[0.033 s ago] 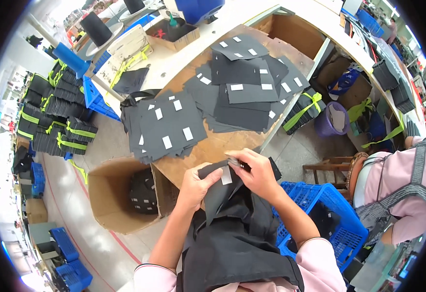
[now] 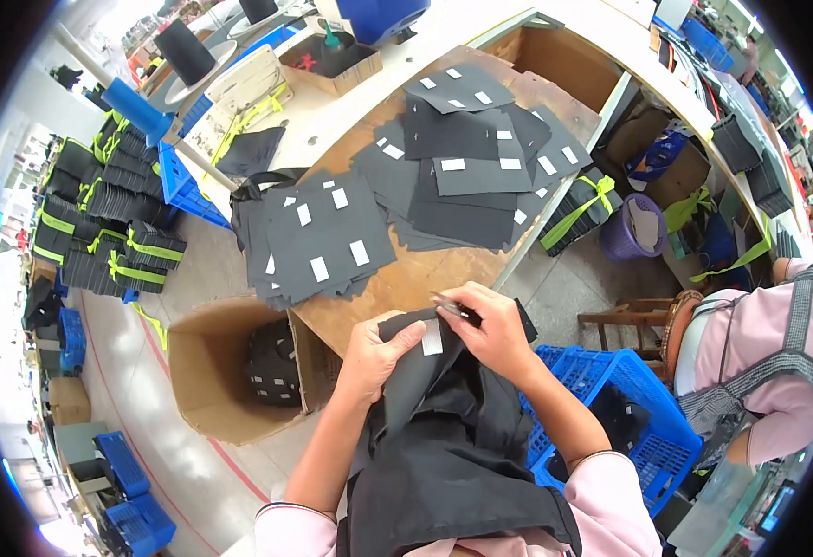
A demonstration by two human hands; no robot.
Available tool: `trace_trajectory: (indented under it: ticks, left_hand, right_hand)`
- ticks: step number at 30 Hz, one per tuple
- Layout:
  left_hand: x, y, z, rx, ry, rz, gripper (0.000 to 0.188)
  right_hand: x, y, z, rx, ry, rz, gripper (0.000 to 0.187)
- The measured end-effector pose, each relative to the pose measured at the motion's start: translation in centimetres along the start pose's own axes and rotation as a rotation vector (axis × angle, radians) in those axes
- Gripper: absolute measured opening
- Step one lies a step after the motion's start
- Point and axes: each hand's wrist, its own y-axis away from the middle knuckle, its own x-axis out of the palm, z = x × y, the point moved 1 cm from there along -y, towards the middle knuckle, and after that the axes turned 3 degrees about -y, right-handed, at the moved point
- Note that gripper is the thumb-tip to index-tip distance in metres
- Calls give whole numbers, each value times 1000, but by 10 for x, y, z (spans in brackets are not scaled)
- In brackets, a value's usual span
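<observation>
My left hand (image 2: 375, 356) pinches the top edge of a dark grey fabric piece (image 2: 413, 385) between thumb and fingers. The piece hangs down in front of my black apron (image 2: 444, 478), and a white patch (image 2: 432, 338) shows on it near the held edge. In my right hand (image 2: 490, 325) is a small pair of metal thread snips (image 2: 447, 304), its tip at the fabric's upper edge. Fingers partly cover the snips. Beyond my hands, stacks of similar grey pieces (image 2: 332, 237) with white patches lie on the wooden table (image 2: 425, 278).
A cardboard box (image 2: 198, 371) holding dark pieces stands at left, and a blue plastic crate (image 2: 652, 464) at right. Tied fabric bundles (image 2: 137, 255) are piled on the far left. Another person (image 2: 750, 353) sits at right, near a wooden stool (image 2: 625, 318) and a purple bin (image 2: 631, 227).
The snips have shifted slightly, their tip now sticking out a little further up and left from my right hand. My left hand keeps its hold on the fabric piece.
</observation>
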Motion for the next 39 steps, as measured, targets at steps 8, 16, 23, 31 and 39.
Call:
trace_trajectory:
  ticks: [8, 16, 23, 31, 39]
  left_hand:
    - [-2, 17, 2, -13, -77, -14, 30]
    - [2, 19, 0, 20, -257, -18, 30]
    - [2, 21, 0, 0, -306, 19, 27]
    - [-15, 21, -9, 74, -461, 258, 22]
    - [-23, 11, 24, -58, -81, 66, 32]
  right_hand:
    - [5, 54, 24, -52, 187, -159, 31]
    - [5, 52, 24, -235, 309, -164, 31]
    - [6, 55, 26, -260, 278, -162, 31]
    - [-20, 18, -1, 120, 12, 406, 27]
    - [-12, 32, -10, 275, -319, 343, 15]
